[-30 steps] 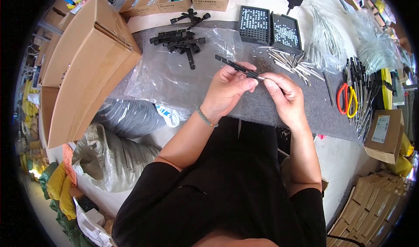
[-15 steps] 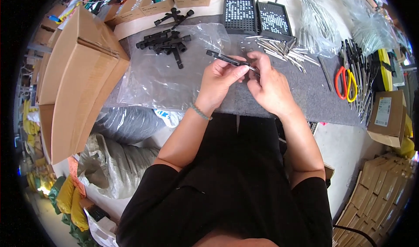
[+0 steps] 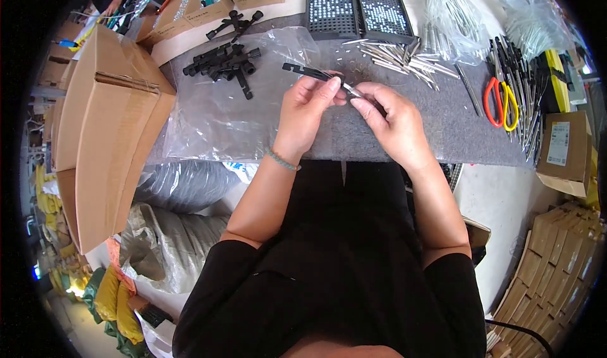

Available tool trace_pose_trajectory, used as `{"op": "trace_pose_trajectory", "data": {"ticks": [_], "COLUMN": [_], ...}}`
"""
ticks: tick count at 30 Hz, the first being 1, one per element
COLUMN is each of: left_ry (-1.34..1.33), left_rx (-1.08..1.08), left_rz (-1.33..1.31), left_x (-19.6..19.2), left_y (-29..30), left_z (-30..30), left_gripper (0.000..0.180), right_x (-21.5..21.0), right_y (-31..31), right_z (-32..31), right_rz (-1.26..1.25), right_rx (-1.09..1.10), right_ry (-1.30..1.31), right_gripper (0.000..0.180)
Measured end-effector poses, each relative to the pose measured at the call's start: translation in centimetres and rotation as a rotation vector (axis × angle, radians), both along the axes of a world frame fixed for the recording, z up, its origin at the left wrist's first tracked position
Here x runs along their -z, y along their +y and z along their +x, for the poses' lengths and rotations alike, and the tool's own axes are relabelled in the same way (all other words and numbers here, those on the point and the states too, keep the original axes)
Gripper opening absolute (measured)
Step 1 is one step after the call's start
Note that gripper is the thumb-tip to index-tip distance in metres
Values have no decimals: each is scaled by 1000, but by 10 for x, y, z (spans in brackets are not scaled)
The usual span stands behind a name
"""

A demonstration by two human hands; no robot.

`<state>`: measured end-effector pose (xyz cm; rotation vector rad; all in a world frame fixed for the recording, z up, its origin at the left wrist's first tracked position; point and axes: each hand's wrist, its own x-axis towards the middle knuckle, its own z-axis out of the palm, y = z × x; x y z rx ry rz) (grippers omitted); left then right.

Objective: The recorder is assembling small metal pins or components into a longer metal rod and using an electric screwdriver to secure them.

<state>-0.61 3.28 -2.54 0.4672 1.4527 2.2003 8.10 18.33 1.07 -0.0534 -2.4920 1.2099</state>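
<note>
My left hand pinches a long, thin black part with notches along its edge; its far end points up and to the left. Close beside it, my right hand is closed on a slim dark rod with a silvery tip. That tip lies by the near end of the black part; fingers hide whether the two touch. Both hands are above the grey mat. Further left, a heap of black jointed plastic parts rests on a clear plastic sheet.
Beyond my hands lie two black perforated trays of small pale pieces and loose metal rods. Scissors with red and yellow handles lie at the right, beside dark thin rods. A tall cardboard box borders the left.
My hands have drawn slightly apart, so the silvery tip of the rod now shows between them. The whole view has shifted a little.
</note>
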Motion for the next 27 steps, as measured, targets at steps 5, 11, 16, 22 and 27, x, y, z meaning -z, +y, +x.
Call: {"op": "trace_pose_trajectory", "data": {"ticks": [5,11,16,22,27], "left_ry": [22,16,-14,-33,-8], "left_rx": [80,99,96,98,101], "left_rz": [62,107,177,206,187], "left_x": [-1,-6,-8,-5,-4], "left_y": [-2,-2,-1,-2,-2], "left_z": [2,2,4,2,3], "left_gripper": [22,24,26,27,27], "right_x": [-3,-7,-3,-6,0], "right_y": [-2,-3,-2,-7,-11], "right_z": [-4,-3,-6,-6,-8], "right_rz": [-109,-304,-175,-198,-240], "right_rx": [-42,-64,-120,-105,-66], "right_ry": [-39,-131,-19,-96,-96], "right_gripper": [22,21,23,24,23]}}
